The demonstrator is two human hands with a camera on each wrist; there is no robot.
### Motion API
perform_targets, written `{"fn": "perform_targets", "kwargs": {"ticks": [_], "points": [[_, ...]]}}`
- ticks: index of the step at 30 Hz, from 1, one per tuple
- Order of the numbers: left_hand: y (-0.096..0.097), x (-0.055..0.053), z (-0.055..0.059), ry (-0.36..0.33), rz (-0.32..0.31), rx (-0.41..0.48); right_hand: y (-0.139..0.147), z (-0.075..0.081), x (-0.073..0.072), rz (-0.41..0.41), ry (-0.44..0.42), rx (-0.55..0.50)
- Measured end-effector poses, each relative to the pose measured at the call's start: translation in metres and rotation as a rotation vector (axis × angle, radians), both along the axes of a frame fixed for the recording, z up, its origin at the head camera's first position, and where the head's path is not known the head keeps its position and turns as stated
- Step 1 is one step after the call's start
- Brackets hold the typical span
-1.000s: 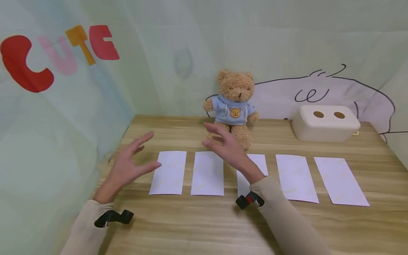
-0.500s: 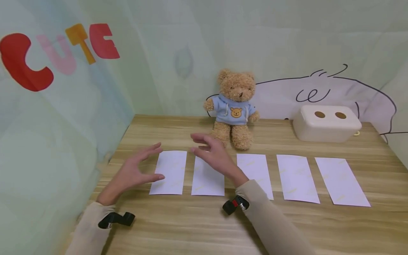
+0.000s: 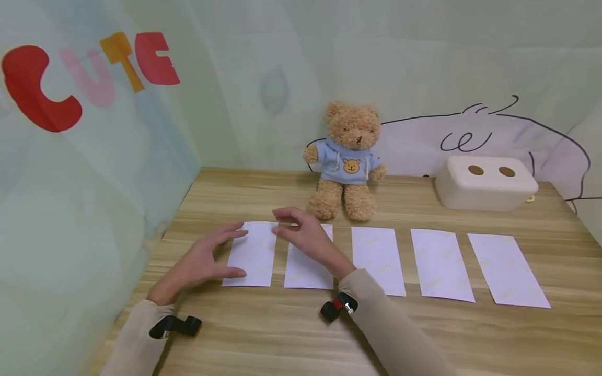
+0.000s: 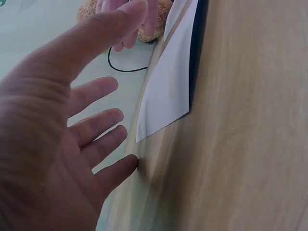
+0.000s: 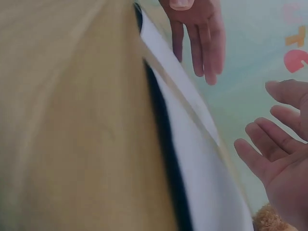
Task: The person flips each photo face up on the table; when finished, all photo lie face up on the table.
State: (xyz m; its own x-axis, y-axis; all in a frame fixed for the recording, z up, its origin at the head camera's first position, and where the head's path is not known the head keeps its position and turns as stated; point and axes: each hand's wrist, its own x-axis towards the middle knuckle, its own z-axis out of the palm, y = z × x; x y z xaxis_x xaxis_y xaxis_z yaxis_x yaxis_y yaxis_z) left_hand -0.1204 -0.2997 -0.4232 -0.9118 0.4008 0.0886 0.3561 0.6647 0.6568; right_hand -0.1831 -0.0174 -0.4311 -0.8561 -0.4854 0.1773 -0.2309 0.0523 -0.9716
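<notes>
Several white paper cards with faint yellow marks lie in a row on the wooden table. My left hand [image 3: 197, 263] is over the left edge of the leftmost card [image 3: 256, 256], thumb and fingers spread apart and holding nothing. Over the second card [image 3: 305, 266] hovers my right hand [image 3: 308, 237], its fingers bent a little and nothing between them. In the left wrist view the leftmost card [image 4: 166, 91] lies just beyond the fingers, a dark strip along its edge. The right wrist view shows my right hand [image 5: 284, 159] above the cards, with the left hand [image 5: 204, 33] facing it.
Behind the cards a brown teddy bear [image 3: 350, 156] in a blue hoodie sits against the backdrop. A cream box [image 3: 484, 188] with two round holes in its top stands at the back right. Three more cards, among them the middle card [image 3: 376, 256], continue the row rightward.
My right hand has moved left and down from in front of the bear to the second card. My left hand has shifted slightly right and lower, over the leftmost card's edge. The cards stay put.
</notes>
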Motion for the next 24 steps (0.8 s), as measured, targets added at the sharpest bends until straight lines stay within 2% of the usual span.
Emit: {"fn": "perform_targets", "kwargs": {"ticks": [5, 10, 20, 24], "points": [[-0.002, 0.002, -0.002, 0.009, -0.037, -0.026, -0.006, -0.006, 0.003, 0.023, 0.02, 0.066], [-0.002, 0.003, -0.001, 0.023, -0.038, -0.052, -0.009, -0.009, 0.004, 0.021, 0.052, 0.132], [0.0, 0.009, 0.001, -0.023, -0.073, -0.099, -0.009, -0.018, 0.003, 0.042, 0.007, 0.111], [0.002, 0.009, 0.001, -0.028, -0.099, -0.121, -0.009, -0.02, 0.004, 0.036, -0.003, 0.14]]}}
